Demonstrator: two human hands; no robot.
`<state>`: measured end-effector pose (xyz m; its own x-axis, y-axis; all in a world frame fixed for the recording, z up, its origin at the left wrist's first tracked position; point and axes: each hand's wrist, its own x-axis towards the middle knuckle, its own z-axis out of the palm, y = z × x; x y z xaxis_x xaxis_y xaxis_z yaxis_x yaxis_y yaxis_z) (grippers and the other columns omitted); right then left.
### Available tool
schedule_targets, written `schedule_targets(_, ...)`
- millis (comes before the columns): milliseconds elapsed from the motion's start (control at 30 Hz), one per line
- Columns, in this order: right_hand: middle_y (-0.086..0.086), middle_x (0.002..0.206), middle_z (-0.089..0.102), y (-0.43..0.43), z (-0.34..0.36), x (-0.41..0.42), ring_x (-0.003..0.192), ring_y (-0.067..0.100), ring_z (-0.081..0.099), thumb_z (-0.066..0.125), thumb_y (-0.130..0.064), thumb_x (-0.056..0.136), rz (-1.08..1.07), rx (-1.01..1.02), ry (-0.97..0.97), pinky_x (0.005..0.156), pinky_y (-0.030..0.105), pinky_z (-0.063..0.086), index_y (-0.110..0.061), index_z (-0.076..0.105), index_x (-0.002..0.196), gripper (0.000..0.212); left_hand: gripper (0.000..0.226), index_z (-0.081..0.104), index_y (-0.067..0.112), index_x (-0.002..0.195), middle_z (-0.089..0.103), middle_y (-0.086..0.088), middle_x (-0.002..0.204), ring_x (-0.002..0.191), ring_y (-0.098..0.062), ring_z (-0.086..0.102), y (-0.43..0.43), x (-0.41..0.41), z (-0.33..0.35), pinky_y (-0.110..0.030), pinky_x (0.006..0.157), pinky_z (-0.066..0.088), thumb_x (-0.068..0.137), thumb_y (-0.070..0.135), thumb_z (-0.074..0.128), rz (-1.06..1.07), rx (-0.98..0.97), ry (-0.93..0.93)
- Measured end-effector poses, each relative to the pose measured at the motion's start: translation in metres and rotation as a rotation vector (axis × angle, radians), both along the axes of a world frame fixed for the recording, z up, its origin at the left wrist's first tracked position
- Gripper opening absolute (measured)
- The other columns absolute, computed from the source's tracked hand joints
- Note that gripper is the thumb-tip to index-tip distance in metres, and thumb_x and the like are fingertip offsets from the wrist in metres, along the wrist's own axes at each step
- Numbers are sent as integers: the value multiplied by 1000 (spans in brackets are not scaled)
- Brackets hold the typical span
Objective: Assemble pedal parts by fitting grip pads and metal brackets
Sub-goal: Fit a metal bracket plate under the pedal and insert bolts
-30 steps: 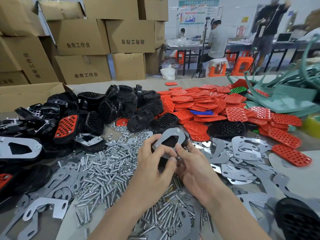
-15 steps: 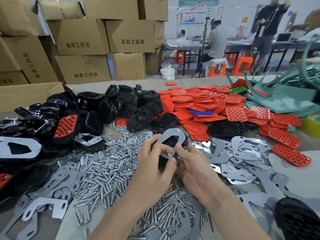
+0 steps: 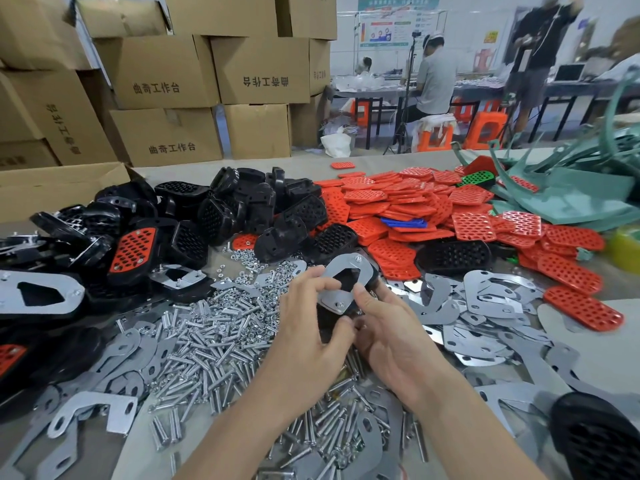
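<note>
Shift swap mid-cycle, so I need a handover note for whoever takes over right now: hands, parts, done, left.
Left hand: grips the pedal, fingertips on the metal bracket.
Right hand: holds the same pedal, thumb beside the bracket's near fastener.
Done: bracket seated, fasteners at both ends; tightness cannot be told.
Stock: bolts near left, loose brackets right, red grip pads far right, black pedal bodies far centre.
Left: probably finish the near fastener, then set the pedal aside.

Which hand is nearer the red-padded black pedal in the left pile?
Left. The left hand is right of the pedal, across the bolts; the right hand lies farther right.
</note>
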<state>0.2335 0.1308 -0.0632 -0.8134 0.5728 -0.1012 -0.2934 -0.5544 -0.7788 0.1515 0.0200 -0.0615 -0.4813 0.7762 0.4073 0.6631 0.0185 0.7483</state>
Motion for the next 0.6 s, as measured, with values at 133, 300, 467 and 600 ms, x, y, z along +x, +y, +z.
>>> schedule_targets(133, 8, 116, 78, 0, 1, 1, 78, 12, 74, 56, -12, 105, 26, 18, 27, 62, 24, 57, -17, 68, 127, 26, 23, 53, 48, 99, 22, 29, 143, 142, 4, 19, 0, 0, 0, 0, 95, 28, 93, 26, 57, -2, -19, 8)
schedule_targets(300, 7, 105, 79, 1, 0, 0, 63, 11, 68, 58, -13, 104, 15, -10, 16, 56, 25, 56, -22, 76, 115, 23, 31, 43, 49, 116, 21, 36, 142, 142, 9, 19, 0, 0, 1, -5, 97, 28, 91, 32, 52, -12, 13, -15)
schedule_targets(467, 8, 119, 77, 0, -1, 1, 89, 17, 75, 56, -13, 104, 30, 29, 27, 76, 31, 62, -19, 69, 126, 26, 21, 55, 43, 97, 23, 27, 143, 144, 4, 17, 0, 0, 0, -10, 100, 27, 91, 24, 57, -20, 2, 0)
schedule_targets(600, 3, 105, 79, 1, 0, 1, 64, 8, 68, 57, -13, 104, 10, 5, 16, 56, 21, 54, -19, 72, 120, 22, 32, 46, 49, 113, 23, 29, 145, 143, 6, 19, -1, 1, 1, -2, 91, 36, 94, 24, 55, -28, 28, -11)
